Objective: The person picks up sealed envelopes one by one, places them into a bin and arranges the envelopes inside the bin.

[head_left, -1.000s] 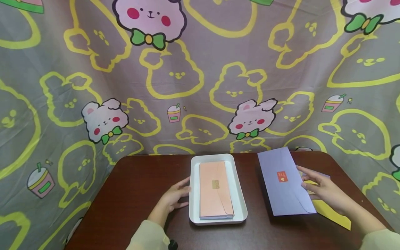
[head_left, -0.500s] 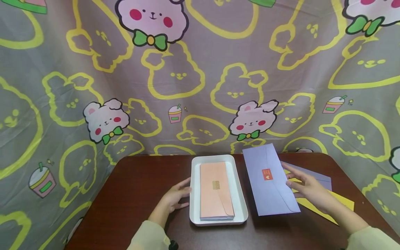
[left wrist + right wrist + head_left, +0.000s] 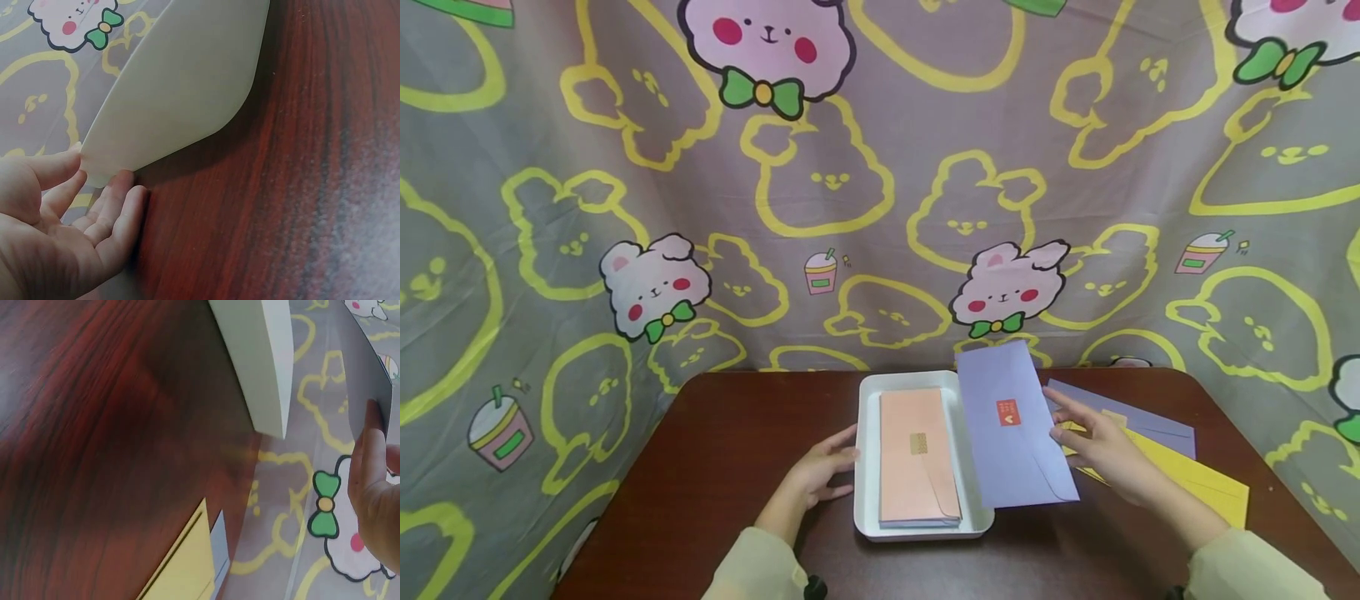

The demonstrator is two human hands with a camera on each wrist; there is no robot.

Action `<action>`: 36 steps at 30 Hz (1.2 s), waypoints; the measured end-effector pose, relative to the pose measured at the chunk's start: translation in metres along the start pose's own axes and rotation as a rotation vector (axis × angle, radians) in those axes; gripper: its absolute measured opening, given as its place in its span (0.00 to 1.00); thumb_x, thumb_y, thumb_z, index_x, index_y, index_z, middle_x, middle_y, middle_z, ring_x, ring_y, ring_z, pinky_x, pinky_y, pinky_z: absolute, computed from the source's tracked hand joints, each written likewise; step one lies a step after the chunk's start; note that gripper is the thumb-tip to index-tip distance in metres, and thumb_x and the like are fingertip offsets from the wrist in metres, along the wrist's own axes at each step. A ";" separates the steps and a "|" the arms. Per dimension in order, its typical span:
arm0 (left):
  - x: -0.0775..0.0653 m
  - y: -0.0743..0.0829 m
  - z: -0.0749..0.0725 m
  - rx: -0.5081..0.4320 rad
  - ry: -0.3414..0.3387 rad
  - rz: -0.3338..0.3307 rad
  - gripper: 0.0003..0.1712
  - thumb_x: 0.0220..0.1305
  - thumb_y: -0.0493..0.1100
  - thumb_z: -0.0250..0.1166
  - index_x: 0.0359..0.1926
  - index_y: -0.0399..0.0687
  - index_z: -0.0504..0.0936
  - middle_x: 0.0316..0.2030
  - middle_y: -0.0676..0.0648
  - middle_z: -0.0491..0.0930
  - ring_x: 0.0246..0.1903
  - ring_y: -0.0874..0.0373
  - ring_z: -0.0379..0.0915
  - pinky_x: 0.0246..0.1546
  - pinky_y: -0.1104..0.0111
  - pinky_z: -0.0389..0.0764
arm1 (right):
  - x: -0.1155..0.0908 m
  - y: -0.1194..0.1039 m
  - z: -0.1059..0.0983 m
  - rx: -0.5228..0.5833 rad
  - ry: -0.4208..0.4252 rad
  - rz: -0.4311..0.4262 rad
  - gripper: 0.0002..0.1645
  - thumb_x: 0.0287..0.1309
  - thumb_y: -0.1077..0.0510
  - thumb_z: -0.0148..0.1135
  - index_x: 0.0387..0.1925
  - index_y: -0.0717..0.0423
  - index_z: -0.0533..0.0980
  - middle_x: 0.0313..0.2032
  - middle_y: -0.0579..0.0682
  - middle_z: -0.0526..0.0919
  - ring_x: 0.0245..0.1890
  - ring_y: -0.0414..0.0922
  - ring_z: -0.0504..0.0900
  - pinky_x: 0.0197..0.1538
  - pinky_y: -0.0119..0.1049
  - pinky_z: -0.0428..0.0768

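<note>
A white tray [image 3: 868,487] stands mid-table, holding a small stack topped by a peach envelope [image 3: 910,483] with a gold sticker. My left hand [image 3: 820,471] holds the tray's left side; in the left wrist view the thumb meets the rim and the fingertips lie against the lower wall. My right hand [image 3: 1101,446] pinches a purple envelope [image 3: 1011,454] by its right edge. This envelope bears a red sticker with a heart, is raised above the table and overlaps the tray's right side. In the right wrist view, my fingers [image 3: 374,450] lie against its back.
To the right, a yellow envelope [image 3: 1206,483] lies on the brown table [image 3: 737,433], partly over another purple envelope [image 3: 1172,432]. My right forearm crosses in front of the yellow one. A patterned cloth [image 3: 895,200] hangs behind the table.
My right hand has carried the purple envelope leftward from over the yellow envelope to the tray's right edge, uncovering more of the envelopes beneath. The left hand and tray have stayed put.
</note>
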State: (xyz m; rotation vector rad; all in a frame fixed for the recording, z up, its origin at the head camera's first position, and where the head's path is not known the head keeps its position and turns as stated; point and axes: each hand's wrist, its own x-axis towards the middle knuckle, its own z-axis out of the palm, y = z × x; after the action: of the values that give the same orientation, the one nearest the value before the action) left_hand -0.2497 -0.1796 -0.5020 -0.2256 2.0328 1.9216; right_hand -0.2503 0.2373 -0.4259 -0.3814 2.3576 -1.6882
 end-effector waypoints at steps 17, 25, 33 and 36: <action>0.001 -0.002 -0.001 0.003 -0.004 0.006 0.34 0.76 0.40 0.59 0.78 0.44 0.62 0.64 0.33 0.74 0.60 0.41 0.74 0.52 0.43 0.80 | 0.034 -0.002 0.049 0.132 -0.054 -0.025 0.39 0.72 0.69 0.55 0.78 0.66 0.53 0.48 0.63 0.74 0.46 0.52 0.82 0.46 0.48 0.87; 0.000 -0.001 0.000 -0.016 0.006 0.002 0.34 0.76 0.38 0.59 0.78 0.44 0.61 0.64 0.32 0.73 0.59 0.40 0.75 0.54 0.45 0.81 | 0.041 0.004 0.070 0.139 -0.068 -0.028 0.37 0.71 0.70 0.55 0.77 0.67 0.56 0.45 0.60 0.74 0.43 0.50 0.80 0.42 0.45 0.88; 0.001 0.003 0.002 -0.030 0.011 0.024 0.34 0.75 0.34 0.57 0.78 0.41 0.60 0.62 0.29 0.74 0.56 0.42 0.77 0.54 0.51 0.82 | 0.047 0.013 0.086 0.095 -0.071 -0.059 0.33 0.70 0.71 0.56 0.74 0.69 0.61 0.44 0.60 0.73 0.41 0.51 0.78 0.39 0.48 0.88; 0.002 0.005 0.003 -0.028 0.013 0.021 0.36 0.75 0.32 0.58 0.79 0.43 0.58 0.62 0.28 0.73 0.54 0.44 0.78 0.53 0.51 0.83 | 0.048 0.014 0.092 0.127 -0.064 -0.055 0.32 0.69 0.72 0.56 0.72 0.72 0.62 0.44 0.60 0.74 0.39 0.49 0.80 0.38 0.48 0.88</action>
State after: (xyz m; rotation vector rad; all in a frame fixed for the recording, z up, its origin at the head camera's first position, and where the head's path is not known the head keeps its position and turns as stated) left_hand -0.2532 -0.1763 -0.4977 -0.2254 2.0247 1.9674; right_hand -0.2668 0.1435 -0.4701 -0.4731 2.2001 -1.8113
